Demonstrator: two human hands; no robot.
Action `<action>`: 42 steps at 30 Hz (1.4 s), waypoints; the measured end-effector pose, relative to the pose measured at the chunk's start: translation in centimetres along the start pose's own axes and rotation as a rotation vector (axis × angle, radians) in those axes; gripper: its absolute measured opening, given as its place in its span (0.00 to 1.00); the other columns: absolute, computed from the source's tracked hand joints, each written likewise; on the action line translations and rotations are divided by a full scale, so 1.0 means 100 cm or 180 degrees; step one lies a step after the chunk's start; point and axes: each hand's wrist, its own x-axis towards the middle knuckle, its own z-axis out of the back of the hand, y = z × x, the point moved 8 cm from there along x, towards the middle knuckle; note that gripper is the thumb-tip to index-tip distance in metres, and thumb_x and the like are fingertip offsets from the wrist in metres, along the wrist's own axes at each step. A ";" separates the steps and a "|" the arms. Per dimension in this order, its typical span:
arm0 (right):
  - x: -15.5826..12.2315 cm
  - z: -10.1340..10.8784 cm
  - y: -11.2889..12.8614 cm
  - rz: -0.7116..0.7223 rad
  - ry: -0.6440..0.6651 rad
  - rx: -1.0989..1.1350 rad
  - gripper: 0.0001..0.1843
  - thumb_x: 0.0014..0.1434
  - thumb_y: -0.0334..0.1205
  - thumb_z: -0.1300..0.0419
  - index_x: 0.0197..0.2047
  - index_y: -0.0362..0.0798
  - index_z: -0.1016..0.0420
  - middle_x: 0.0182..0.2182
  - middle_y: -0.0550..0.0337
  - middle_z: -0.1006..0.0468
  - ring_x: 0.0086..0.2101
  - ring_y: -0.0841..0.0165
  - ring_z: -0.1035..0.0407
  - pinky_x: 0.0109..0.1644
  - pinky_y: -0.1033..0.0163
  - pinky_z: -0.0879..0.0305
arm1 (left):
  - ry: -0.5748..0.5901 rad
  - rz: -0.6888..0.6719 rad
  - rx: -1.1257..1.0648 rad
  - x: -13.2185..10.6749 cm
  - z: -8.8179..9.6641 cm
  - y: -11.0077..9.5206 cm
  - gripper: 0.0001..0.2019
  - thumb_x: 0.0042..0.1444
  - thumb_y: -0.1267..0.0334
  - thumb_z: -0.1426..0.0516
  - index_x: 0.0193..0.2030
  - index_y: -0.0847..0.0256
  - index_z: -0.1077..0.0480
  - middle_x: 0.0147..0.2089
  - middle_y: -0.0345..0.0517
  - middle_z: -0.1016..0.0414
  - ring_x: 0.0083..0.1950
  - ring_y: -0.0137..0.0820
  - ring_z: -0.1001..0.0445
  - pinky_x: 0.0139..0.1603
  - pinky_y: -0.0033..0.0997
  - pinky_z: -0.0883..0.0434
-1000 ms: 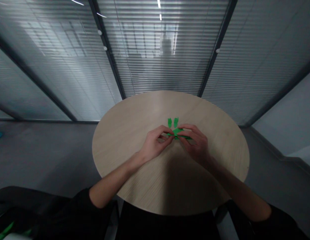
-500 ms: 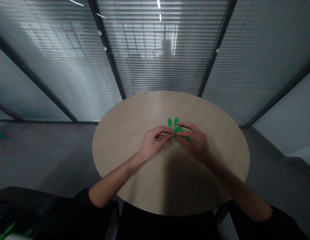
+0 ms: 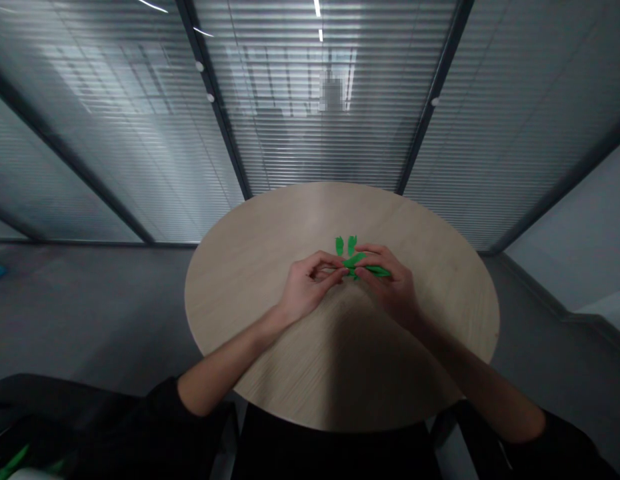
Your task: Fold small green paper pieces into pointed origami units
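A small piece of folded green paper point(image 3: 361, 264) is pinched between both my hands above the middle of a round wooden table point(image 3: 270, 253). My left hand point(image 3: 308, 288) grips its left end with thumb and fingers closed. My right hand point(image 3: 390, 285) closes over its right part, and a green edge shows past the fingers. Just behind the hands, two small folded green paper shapes point(image 3: 345, 245) stand side by side on the tabletop. My fingers hide much of the held paper.
Glass walls with horizontal blinds and dark frames stand close behind the table. Grey floor lies to the left and right. More green pieces point(image 3: 10, 461) show at the bottom left corner, beside my dark sleeve.
My right hand has shifted slightly and turned the green paper, so more of its right edge shows now. The left hand and the two standing shapes have stayed in place.
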 end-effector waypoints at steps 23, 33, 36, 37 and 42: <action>-0.001 0.009 0.016 0.0340 -0.0339 -0.0602 0.03 0.64 0.36 0.35 0.38 0.53 0.21 0.45 0.56 0.21 0.47 0.61 0.24 0.54 0.50 0.26 | 0.0332 0.0090 -0.0004 0.001 -0.003 0.005 0.11 0.61 0.58 0.34 0.41 0.63 0.26 0.38 0.46 0.20 0.31 0.27 0.19 0.30 0.22 0.22; 0.000 0.009 0.018 0.0292 -0.0243 -0.0587 0.03 0.64 0.36 0.36 0.37 0.54 0.21 0.45 0.55 0.21 0.46 0.61 0.24 0.53 0.49 0.25 | 0.0311 0.0290 0.0009 0.001 -0.002 0.003 0.10 0.57 0.60 0.33 0.39 0.64 0.26 0.39 0.50 0.17 0.31 0.28 0.19 0.31 0.23 0.22; 0.000 0.008 0.020 0.0328 -0.0230 -0.0535 0.03 0.64 0.35 0.36 0.37 0.53 0.22 0.43 0.55 0.21 0.45 0.61 0.24 0.52 0.50 0.26 | 0.0351 0.0247 -0.0072 0.001 -0.005 0.001 0.12 0.56 0.62 0.32 0.43 0.64 0.26 0.42 0.49 0.18 0.36 0.29 0.18 0.35 0.24 0.21; 0.000 0.008 0.020 0.0334 -0.0221 -0.0524 0.03 0.64 0.35 0.36 0.38 0.53 0.22 0.43 0.55 0.21 0.45 0.62 0.24 0.52 0.50 0.26 | 0.0348 0.0239 -0.0100 0.001 -0.006 0.001 0.13 0.55 0.63 0.31 0.44 0.63 0.26 0.43 0.49 0.19 0.38 0.30 0.18 0.37 0.25 0.20; -0.001 0.004 0.020 0.0368 -0.0132 -0.0478 0.03 0.64 0.35 0.36 0.38 0.53 0.22 0.43 0.55 0.21 0.45 0.62 0.24 0.52 0.51 0.26 | 0.0384 0.0246 -0.0241 0.000 -0.012 0.004 0.12 0.57 0.60 0.32 0.44 0.63 0.25 0.41 0.46 0.19 0.35 0.29 0.19 0.36 0.26 0.19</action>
